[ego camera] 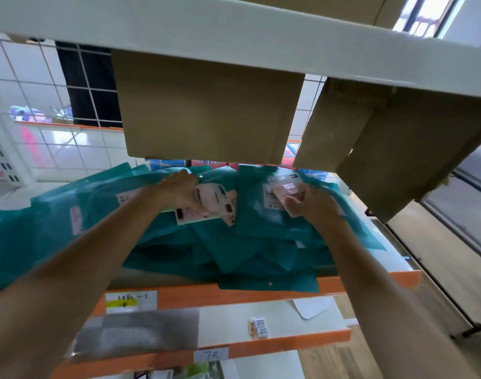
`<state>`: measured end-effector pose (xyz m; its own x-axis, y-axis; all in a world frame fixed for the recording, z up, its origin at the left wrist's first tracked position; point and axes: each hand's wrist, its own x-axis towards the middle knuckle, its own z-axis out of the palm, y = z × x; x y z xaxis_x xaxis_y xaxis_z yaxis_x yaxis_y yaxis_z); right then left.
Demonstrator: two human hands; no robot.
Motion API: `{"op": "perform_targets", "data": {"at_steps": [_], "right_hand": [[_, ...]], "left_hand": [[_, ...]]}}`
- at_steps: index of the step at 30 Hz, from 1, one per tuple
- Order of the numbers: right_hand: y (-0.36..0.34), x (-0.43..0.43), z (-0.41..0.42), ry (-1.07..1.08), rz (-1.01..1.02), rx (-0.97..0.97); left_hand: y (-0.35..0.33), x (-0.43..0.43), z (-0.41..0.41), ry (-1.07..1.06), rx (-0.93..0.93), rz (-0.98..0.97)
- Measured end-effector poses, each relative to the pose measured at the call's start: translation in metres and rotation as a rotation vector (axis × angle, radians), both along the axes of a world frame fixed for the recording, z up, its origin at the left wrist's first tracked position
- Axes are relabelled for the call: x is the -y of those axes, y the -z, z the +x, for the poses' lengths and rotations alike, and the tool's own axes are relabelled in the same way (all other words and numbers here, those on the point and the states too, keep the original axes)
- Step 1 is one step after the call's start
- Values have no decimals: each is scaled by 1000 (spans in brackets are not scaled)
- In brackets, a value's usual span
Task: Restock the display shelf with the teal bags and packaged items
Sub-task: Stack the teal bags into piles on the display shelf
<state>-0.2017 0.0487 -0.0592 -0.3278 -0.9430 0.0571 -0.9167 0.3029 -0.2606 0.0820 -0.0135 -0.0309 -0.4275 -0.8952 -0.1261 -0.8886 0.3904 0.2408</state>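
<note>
**Both hands grip packaged items on the heap of teal bags**

Left hand [179, 191] curls its fingers round a fan of pink-and-white carded packs [216, 205], and the right hand [314, 203] pinches a clear-fronted pink packet [286, 190]. Motion blur hides the print on both.

Nearest the camera, a lower shelf [288, 342] carries a grey mesh sheet [135, 332], a small white box [258, 327] and a loose white paper [313, 307]. A price tag [210, 354] marked 7元 sits on its orange front edge.

Above it, the display shelf [234, 295] bears a yellow-striped label [130, 300] on its orange lip. Teal bags [247, 242] lie heaped across this shelf in loose, overlapping layers, and one corner hangs over the front edge. Both forearms reach over the heap, and the gripped items are held just above the rear bags, the two hands near each other but apart.

Beyond the hands, a cardboard box [206, 105] and a second cardboard box [398, 149], tilted, hang down from behind a white shelf board [234, 36]. A white wire grid [42, 105] backs the shelving on the left.
</note>
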Motion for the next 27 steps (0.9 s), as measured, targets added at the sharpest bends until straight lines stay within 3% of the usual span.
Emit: {"op": "perform_targets", "data": {"at_steps": [3,7,10,15,27], "right_hand": [[2,5,-7,53,8,2],[-1,7,-10,106,4,-67],[-10,7,-8,96,-60,58],[-34,3,3,-88,-167,213],[-70,-12,102,-548,-237,128]], "left_hand": [[-4,1,-3,19,-35,29],[-12,-1,-4,42,-213,28],[-12,2,1,11,-300,14],[-19,-1,19,23,-399,-60],[-33,-37,108,-28,-357,-207]]}}
